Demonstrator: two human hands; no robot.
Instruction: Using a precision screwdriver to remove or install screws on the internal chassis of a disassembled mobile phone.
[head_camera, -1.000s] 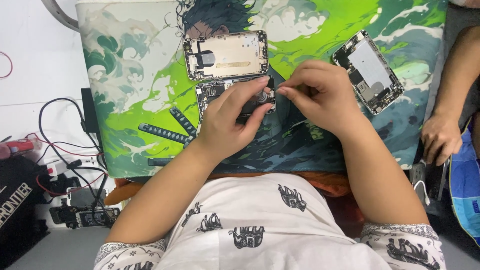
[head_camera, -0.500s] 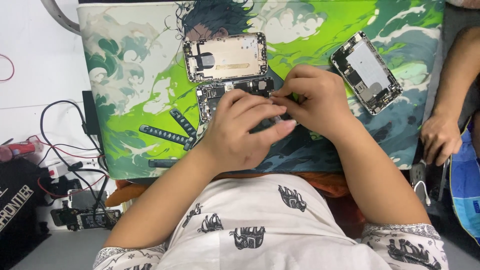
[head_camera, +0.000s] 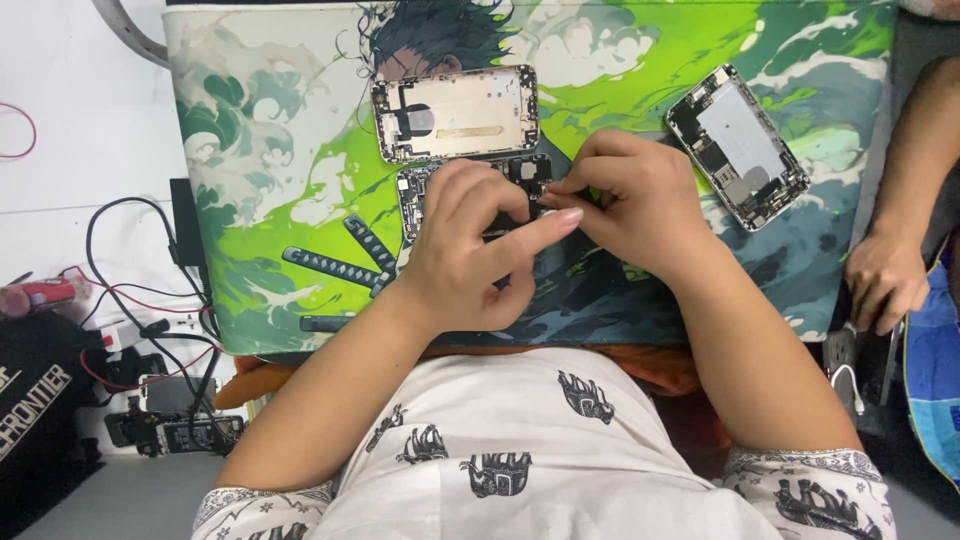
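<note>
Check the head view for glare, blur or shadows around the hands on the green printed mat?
Head view: even, soft lighting, no hard glare on the green printed desk mat; the gold opened phone shell and silver opened phone chassis are sharp. Left hand and right hand look crisp and cast only faint shadows. The dark circuit-board assembly is mostly covered by the hands.

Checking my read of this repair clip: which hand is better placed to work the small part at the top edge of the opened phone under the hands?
Probably the right hand: its fingers pinch at the dark opened phone, while the left hand lies flat across it.
</note>
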